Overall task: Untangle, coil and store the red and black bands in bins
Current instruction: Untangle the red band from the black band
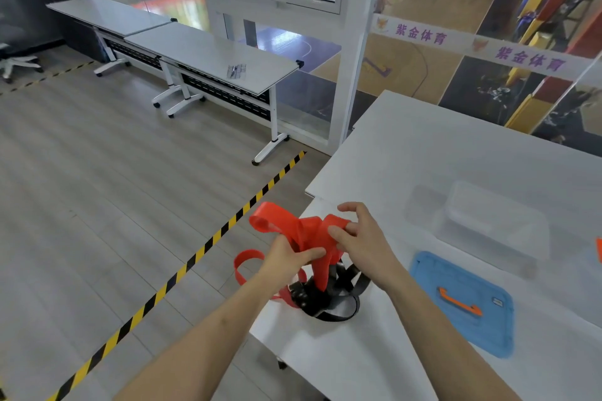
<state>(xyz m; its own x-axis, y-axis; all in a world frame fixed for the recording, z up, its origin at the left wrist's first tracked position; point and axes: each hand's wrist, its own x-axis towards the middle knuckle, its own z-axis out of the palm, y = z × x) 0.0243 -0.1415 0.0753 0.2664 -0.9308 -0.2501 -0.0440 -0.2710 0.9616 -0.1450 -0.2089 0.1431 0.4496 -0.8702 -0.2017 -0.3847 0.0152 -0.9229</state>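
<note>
A tangled red band is lifted above the left edge of the white table. My left hand grips it from below. My right hand pinches its upper right loop, with the other fingers spread. One red loop hangs off the table edge. The black band lies in a heap on the table under my hands, with red strands running down into it. A clear plastic bin stands to the right, and a blue lid with an orange handle lies flat in front of it.
An orange object shows at the right frame edge. Yellow-black floor tape runs diagonally left of the table. Rolling white tables stand along the far window wall, and an office chair base sits far left.
</note>
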